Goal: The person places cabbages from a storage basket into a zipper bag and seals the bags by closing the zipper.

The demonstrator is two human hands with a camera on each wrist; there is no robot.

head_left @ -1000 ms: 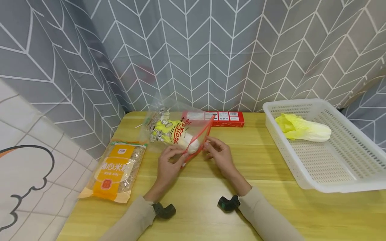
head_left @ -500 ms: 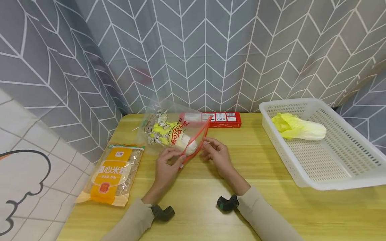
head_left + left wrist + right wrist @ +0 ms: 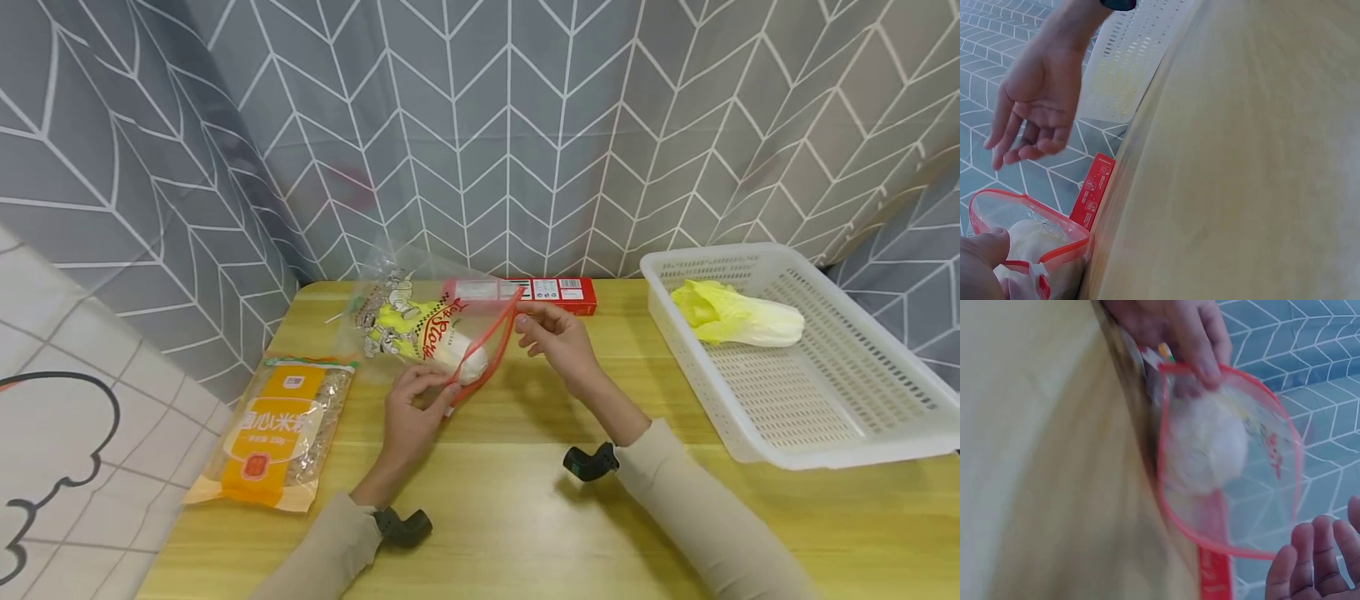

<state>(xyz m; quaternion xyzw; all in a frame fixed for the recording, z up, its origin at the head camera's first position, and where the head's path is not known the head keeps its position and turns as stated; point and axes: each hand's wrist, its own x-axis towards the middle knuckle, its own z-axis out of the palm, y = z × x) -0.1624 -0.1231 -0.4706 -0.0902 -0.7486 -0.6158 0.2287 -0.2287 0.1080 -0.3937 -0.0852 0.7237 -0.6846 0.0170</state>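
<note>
A clear zip bag [image 3: 438,329] with a red-edged mouth and cartoon print lies tilted on the table. Inside it is a napa cabbage [image 3: 1207,450], its white base facing the mouth. With thumb and fingers, my left hand [image 3: 412,421] pinches the bag's near corner at the red zip edge. My right hand [image 3: 564,346] is beside the far right end of the mouth, fingers loosely bent. In the left wrist view, the right hand [image 3: 1044,100] is apart from the bag and holds nothing. The mouth gapes in a wide loop in the right wrist view.
Behind the bag lies a red box [image 3: 573,296], partly covered by it. An orange packet of rice noodles [image 3: 281,433] is at the left. A white perforated basket [image 3: 720,417] at the right holds another napa cabbage [image 3: 750,321]. A patterned curtain [image 3: 510,142] hangs behind the table.
My right hand has left the lower red edge and moved up and right to the mouth's far end. My left hand keeps its pinch on the bag. The head view has shifted slightly.
</note>
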